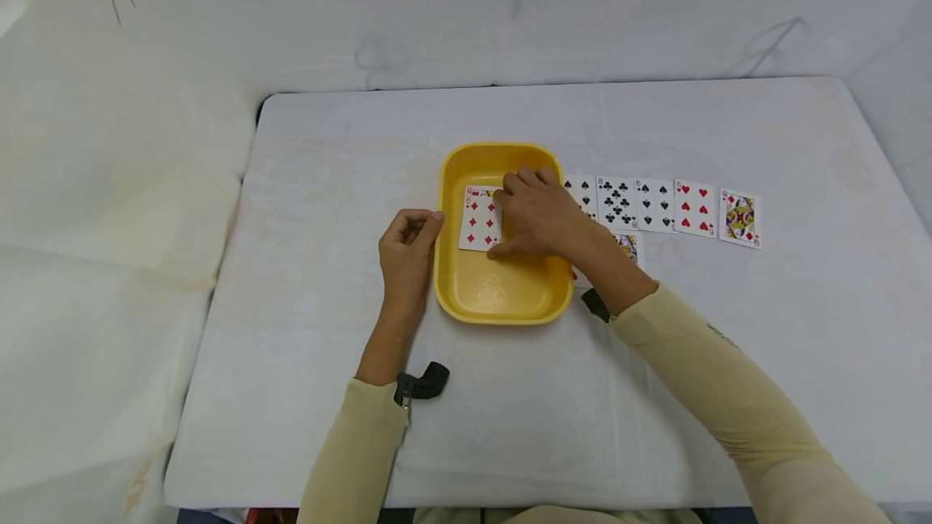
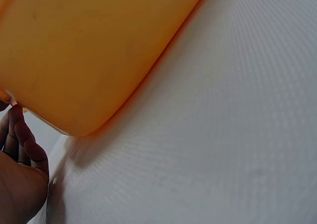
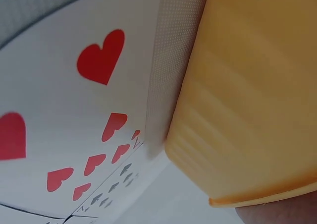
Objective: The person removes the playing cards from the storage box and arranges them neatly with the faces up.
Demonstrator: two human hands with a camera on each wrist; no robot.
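Red diamond card lies lengthwise, top edge toward tray's far rim.

Left hand loosely curled, thumb tucked — right hand palm down, fingers bent, both forearms outstretched

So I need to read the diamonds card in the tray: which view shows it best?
The head view: the diamonds card lies face up in the yellow tray, partly under the right hand. The left wrist view shows only the tray's outer wall; the right wrist view shows the wall and hearts cards outside, not this card.
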